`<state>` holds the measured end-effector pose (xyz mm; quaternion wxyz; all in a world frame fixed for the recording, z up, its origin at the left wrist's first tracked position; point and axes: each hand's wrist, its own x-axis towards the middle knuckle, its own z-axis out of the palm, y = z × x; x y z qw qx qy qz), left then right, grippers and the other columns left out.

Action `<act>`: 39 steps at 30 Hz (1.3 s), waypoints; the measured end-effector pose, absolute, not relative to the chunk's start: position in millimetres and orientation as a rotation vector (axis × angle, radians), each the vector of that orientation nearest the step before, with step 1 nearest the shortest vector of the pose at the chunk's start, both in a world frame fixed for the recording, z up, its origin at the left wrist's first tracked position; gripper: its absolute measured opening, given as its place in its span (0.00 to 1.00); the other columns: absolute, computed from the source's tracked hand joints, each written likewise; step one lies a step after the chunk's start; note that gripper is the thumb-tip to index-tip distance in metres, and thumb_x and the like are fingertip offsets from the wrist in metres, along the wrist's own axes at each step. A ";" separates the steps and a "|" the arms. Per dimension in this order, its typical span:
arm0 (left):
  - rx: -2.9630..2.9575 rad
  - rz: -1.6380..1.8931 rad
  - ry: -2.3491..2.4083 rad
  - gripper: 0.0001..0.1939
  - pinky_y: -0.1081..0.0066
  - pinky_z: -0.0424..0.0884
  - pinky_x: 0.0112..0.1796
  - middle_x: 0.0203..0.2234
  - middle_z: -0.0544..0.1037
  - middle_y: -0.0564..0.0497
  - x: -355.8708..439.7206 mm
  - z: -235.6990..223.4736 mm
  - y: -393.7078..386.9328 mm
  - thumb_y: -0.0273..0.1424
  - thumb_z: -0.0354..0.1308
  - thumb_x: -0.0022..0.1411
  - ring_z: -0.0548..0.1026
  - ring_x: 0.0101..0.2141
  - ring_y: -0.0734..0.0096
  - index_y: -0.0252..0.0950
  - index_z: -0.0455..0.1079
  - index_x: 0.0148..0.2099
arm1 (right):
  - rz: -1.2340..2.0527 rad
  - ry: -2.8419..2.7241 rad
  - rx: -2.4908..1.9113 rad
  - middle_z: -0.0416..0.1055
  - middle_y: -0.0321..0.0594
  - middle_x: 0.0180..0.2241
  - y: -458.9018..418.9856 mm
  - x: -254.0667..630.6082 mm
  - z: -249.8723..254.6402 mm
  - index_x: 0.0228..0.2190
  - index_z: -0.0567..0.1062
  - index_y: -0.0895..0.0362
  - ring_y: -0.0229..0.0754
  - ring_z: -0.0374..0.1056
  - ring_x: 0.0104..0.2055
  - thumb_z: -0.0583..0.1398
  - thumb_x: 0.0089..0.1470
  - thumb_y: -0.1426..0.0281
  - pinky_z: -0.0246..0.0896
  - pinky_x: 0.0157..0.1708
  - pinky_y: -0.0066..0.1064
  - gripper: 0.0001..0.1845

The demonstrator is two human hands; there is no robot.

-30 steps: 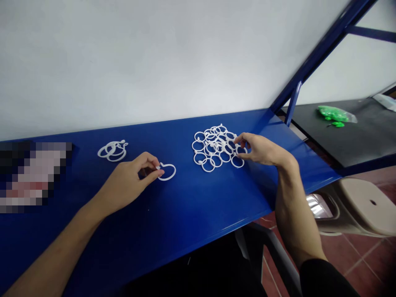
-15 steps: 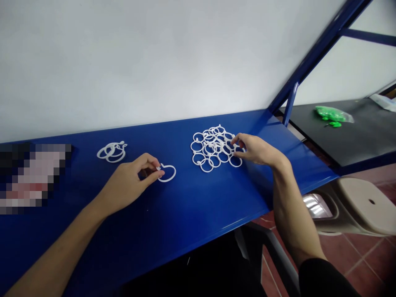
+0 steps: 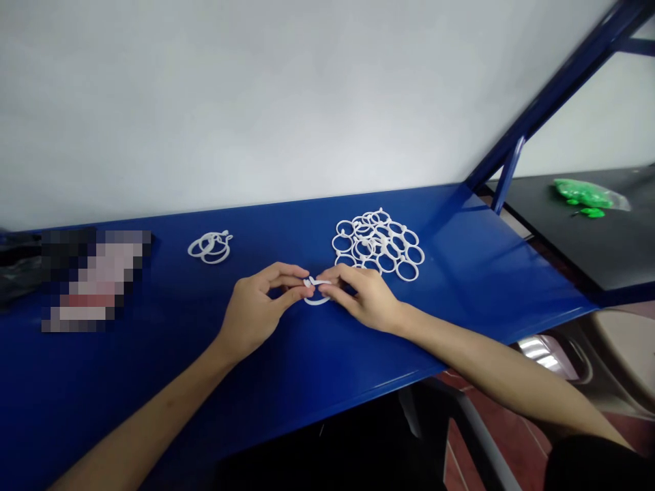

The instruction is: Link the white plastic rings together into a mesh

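Between my two hands is one white plastic curtain ring (image 3: 317, 301), just above the blue tabletop. My left hand (image 3: 258, 303) pinches its left side near the small knobbed end, thumb against fingers. On the opposite side, my right hand (image 3: 369, 298) is closed on the same ring. Fingertips cover much of it, so I cannot tell whether its loop is joined. Just beyond my right hand lies a spread pile of similar white rings (image 3: 408, 271), partly overlapping. A smaller group of rings (image 3: 215, 260) rests to the far left of my hands.
The blue table (image 3: 286, 402) meets a pale wall at its back. A pixelated package (image 3: 110, 273) and dark plastic (image 3: 20, 266) lie at left. At right stand a blue frame post (image 3: 506, 177), a black table (image 3: 557, 239) with a green bag (image 3: 588, 194), and a beige stool (image 3: 624, 348).
My right hand has left the ring pile and moved left to the ring in my left hand; both now grip it. The view has shifted slightly left.
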<state>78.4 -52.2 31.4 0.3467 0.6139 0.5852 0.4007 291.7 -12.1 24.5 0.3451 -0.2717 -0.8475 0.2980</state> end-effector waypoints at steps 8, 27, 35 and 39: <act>1.594 1.171 1.563 0.03 0.69 0.78 0.44 0.31 0.85 0.57 90.0 24.4 -62.7 0.34 0.65 0.58 0.83 0.35 0.68 0.44 0.80 0.35 | 0.445 -2.337 -0.579 0.77 0.42 0.33 -20.9 292.3 16.7 0.38 0.75 0.59 0.37 0.72 0.32 0.52 0.71 0.67 0.69 0.34 0.29 0.14; 2.326 -0.091 2.491 0.24 0.53 0.68 0.43 0.49 0.75 0.34 -31.1 37.8 -13.2 0.40 0.43 0.70 0.71 0.47 0.42 0.30 0.71 0.55 | 0.248 -2.127 -1.401 0.74 0.40 0.34 -7.8 390.5 32.8 0.40 0.77 0.57 0.37 0.67 0.29 0.59 0.61 0.69 0.63 0.32 0.31 0.08; 2.268 -0.049 2.419 0.17 0.58 0.64 0.39 0.44 0.80 0.44 -32.7 32.3 -9.1 0.37 0.42 0.70 0.72 0.45 0.48 0.39 0.71 0.48 | 0.129 -2.126 -1.464 0.74 0.43 0.35 -4.6 388.5 17.7 0.36 0.75 0.57 0.43 0.70 0.37 0.58 0.61 0.69 0.64 0.36 0.34 0.06; 2.181 0.121 2.457 0.13 0.58 0.66 0.42 0.41 0.81 0.44 -33.8 36.0 -7.7 0.37 0.48 0.68 0.73 0.45 0.49 0.38 0.69 0.47 | 0.125 -2.126 -1.458 0.74 0.44 0.36 -5.5 390.0 17.3 0.37 0.76 0.58 0.43 0.69 0.35 0.58 0.61 0.67 0.64 0.35 0.35 0.08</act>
